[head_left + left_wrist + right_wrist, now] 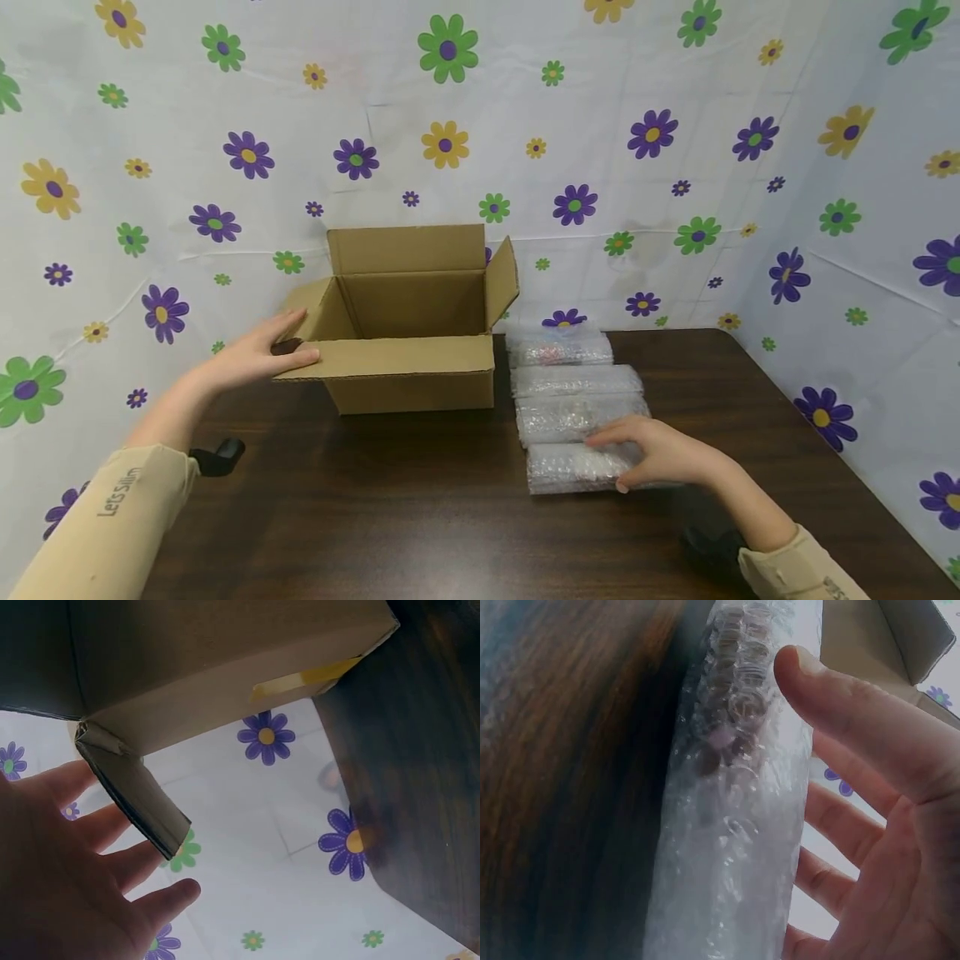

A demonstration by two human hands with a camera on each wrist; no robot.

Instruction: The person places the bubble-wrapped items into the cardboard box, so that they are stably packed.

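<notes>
An open cardboard box (416,392) stands on the dark wooden table, its flaps spread outward. My left hand (258,350) rests at the box's left flap (139,791), fingers extended along it and thumb near the front flap (405,357). To the right of the box, several bubble-wrapped bundles (577,381) lie in a column. My right hand (660,454) is over the nearest bundle (727,817), thumb toward its near edge and fingers toward its far side. Whether the fingers touch the wrap is hard to tell. The wrapped contents are blurred by the plastic.
A white cloth (450,108) printed with flowers hangs behind and beside the table (420,500). Tape (307,677) runs along the box's lower edge in the left wrist view. Black wrist mounts (217,457) sit at the sleeve cuffs.
</notes>
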